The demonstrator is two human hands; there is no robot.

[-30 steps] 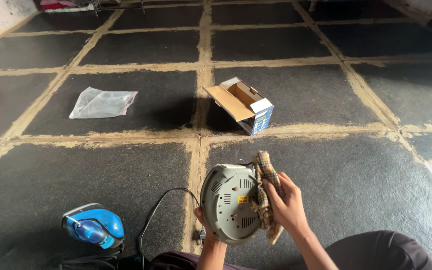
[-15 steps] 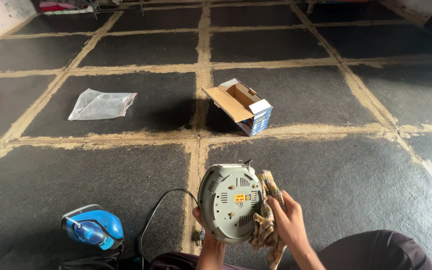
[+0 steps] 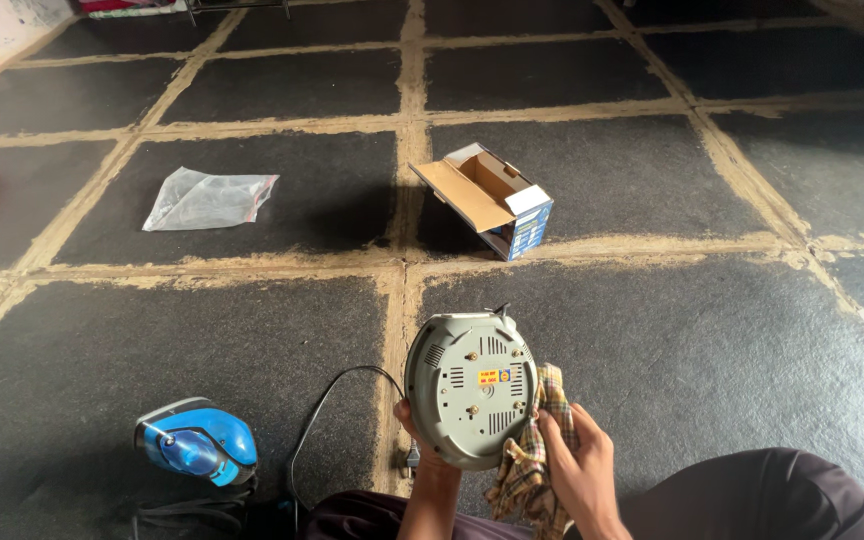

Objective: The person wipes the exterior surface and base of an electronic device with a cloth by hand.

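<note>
Gripping the grey base [image 3: 469, 388] rim, hands [image 3: 580, 468] clear of the cardboard box [image 3: 487, 200].

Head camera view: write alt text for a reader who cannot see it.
A person's left hand holds a round grey appliance base underside-up while the right hand presses a checked cloth to its edge. On the dark tiled floor lie an open cardboard box, a clear plastic bag and a blue iron.

Left hand [image 3: 414, 425] holds round grey appliance base [image 3: 469, 387] upright, underside facing camera. Right hand [image 3: 580, 468] presses checked cloth [image 3: 532, 462] against its lower right edge. Open cardboard box [image 3: 488, 199], plastic bag [image 3: 208, 198], blue iron [image 3: 195, 441] on dark floor [image 3: 702, 340].
</note>
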